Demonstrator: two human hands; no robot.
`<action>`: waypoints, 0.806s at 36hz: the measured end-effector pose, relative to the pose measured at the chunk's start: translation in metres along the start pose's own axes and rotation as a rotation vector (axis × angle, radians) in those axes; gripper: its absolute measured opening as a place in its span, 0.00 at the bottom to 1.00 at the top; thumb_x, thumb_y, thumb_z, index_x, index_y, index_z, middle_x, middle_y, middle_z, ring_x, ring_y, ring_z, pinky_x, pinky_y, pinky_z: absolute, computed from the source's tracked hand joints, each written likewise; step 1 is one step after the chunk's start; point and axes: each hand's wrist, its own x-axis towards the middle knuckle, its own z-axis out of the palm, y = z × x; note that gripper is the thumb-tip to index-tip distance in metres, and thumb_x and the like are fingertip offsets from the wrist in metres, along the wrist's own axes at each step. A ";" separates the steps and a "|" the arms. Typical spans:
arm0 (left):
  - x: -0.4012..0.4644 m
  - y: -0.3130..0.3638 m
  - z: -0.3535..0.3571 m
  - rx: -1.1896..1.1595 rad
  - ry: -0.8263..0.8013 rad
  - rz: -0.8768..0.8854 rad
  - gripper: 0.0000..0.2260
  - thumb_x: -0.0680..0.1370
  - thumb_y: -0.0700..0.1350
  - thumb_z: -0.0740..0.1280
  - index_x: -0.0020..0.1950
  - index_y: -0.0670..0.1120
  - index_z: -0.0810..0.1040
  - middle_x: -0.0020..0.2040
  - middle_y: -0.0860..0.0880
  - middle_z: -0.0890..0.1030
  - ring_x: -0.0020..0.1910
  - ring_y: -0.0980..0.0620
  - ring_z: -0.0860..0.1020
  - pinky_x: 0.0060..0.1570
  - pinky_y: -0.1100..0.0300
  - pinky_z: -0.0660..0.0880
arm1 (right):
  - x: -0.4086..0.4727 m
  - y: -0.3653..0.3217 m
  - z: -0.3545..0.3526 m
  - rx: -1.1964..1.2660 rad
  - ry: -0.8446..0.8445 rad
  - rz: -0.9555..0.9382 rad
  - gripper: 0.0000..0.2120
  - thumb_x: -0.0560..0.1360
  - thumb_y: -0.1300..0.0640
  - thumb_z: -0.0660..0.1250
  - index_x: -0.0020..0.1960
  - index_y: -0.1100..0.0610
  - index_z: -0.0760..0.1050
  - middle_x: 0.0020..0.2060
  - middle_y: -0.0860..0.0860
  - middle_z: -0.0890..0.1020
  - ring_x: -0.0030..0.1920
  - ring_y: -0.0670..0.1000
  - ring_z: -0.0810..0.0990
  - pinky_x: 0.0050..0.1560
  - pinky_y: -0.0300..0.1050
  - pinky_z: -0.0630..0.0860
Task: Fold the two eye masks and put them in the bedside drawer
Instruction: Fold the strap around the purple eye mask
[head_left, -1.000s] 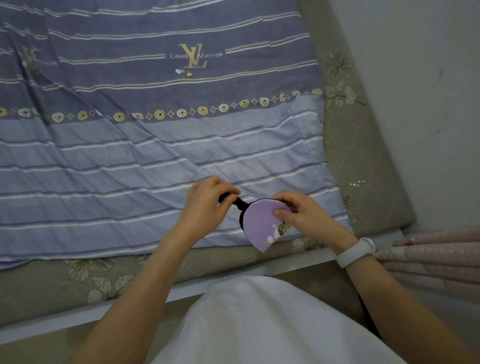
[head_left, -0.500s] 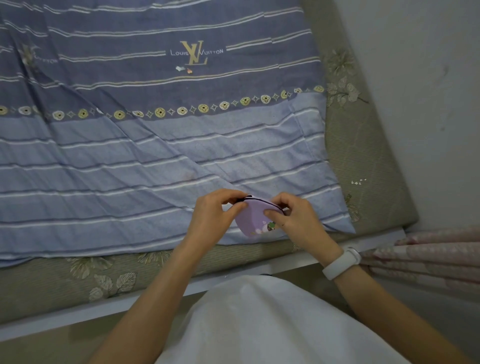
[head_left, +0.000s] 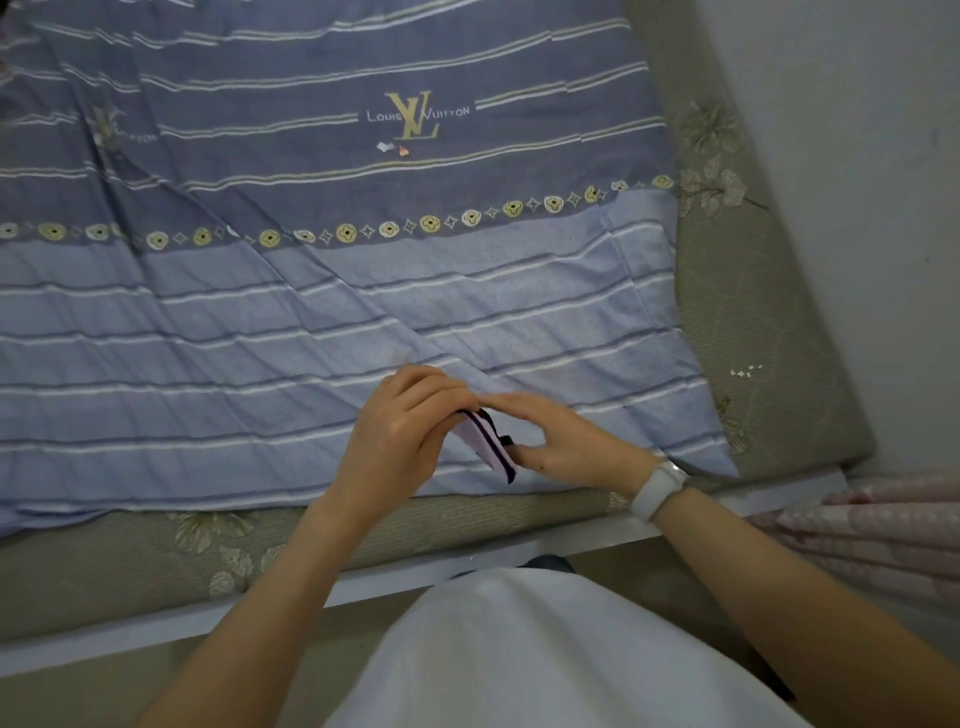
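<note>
A lilac eye mask (head_left: 484, 439) with a black edge and strap is folded small and held between both hands, just above the blue striped bedsheet (head_left: 260, 322) near the bed's front edge. My left hand (head_left: 405, 431) pinches its upper left end. My right hand (head_left: 561, 441), with a white wristband, holds the other side, thumb under it and fingers laid flat over the top. Only a narrow strip of the mask shows between the hands. No second eye mask and no drawer are in view.
The sheet lies on a grey-green floral mattress (head_left: 753, 312) that reaches a pale wall (head_left: 857, 156) on the right. A white bed frame edge (head_left: 156, 629) runs along the front. Pink patterned fabric (head_left: 883, 530) hangs at the lower right. Two small scraps (head_left: 392, 149) lie on the sheet.
The mask was open-faced a second ago with its lilac side showing; it has since been folded tighter and lowered toward the sheet. Both hands have closed together over it.
</note>
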 end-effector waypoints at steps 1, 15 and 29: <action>0.000 -0.001 -0.001 -0.015 0.016 -0.007 0.05 0.76 0.38 0.65 0.48 0.41 0.80 0.44 0.47 0.83 0.48 0.50 0.75 0.48 0.53 0.75 | 0.004 0.000 0.002 0.053 -0.031 0.019 0.25 0.74 0.61 0.65 0.69 0.49 0.64 0.62 0.40 0.70 0.63 0.35 0.67 0.61 0.23 0.61; -0.018 -0.021 -0.018 -0.478 0.244 -0.656 0.09 0.78 0.39 0.62 0.46 0.55 0.73 0.43 0.55 0.77 0.42 0.64 0.76 0.45 0.69 0.74 | 0.004 0.003 0.013 0.153 0.293 0.023 0.16 0.78 0.65 0.56 0.61 0.53 0.74 0.31 0.45 0.76 0.31 0.41 0.72 0.36 0.30 0.68; -0.124 0.011 0.017 -0.356 0.667 -1.310 0.02 0.74 0.43 0.66 0.44 0.50 0.77 0.39 0.57 0.79 0.39 0.60 0.77 0.38 0.71 0.72 | 0.015 -0.020 0.091 0.642 -0.044 0.383 0.08 0.74 0.62 0.64 0.53 0.58 0.76 0.44 0.52 0.82 0.41 0.48 0.81 0.42 0.41 0.78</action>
